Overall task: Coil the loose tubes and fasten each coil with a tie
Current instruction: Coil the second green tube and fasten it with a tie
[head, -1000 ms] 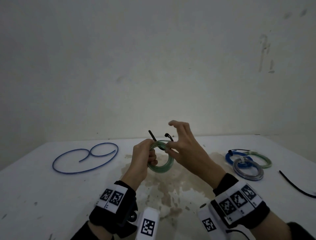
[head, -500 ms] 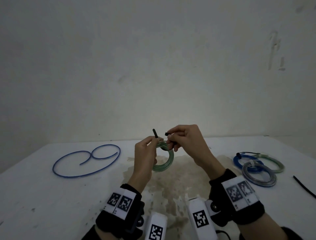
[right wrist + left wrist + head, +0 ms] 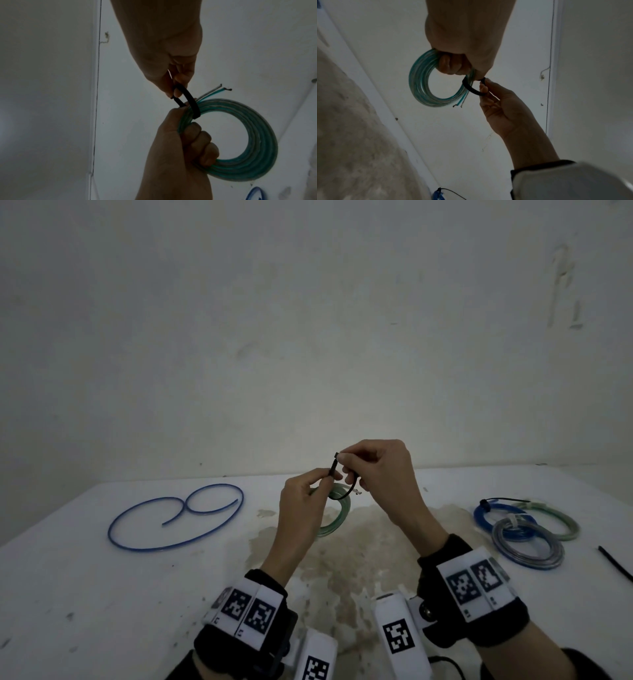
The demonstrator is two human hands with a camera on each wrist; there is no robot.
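Desk (image 3: pixel 102 594): white, stained at centre. Far left, a loose blue tube (image 3: pixel 178 520) lies uncoiled in an open curl, well apart from both hands. Far right, a cluster of three finished coils (image 3: pixel 524 525), overlapping and already tied, with a spare black tie (image 3: pixel 615 566) lying just beyond them near the desk edge. Working zone, held in the air above the centre stain: the green coil (image 3: pixel 240 142), gripped by the left hand (image 3: pixel 301 508), whose fingers are curled through the ring and clenched round its strands; two cut tube ends poke out beside the grip. A black tie (image 3: pixel 190 102) loops round the bundle just above the left fingers. The right hand (image 3: pixel 380 474) sits above and slightly to the right of the coil, fingers closed in a pinch on one end of the tie; the left thumb and forefinger appear to pinch the other end, so the left hand holds both coil and tie. Key relation: the two tie ends stand upright, almost touching, between the two hands and directly above the coil; the tie's loop crosses the bundle at right angles to the strands. Judgement: next move is feeding tail into head, a short travel for the right hand toward the left. Whether the tail is already threaded, cannot tell.
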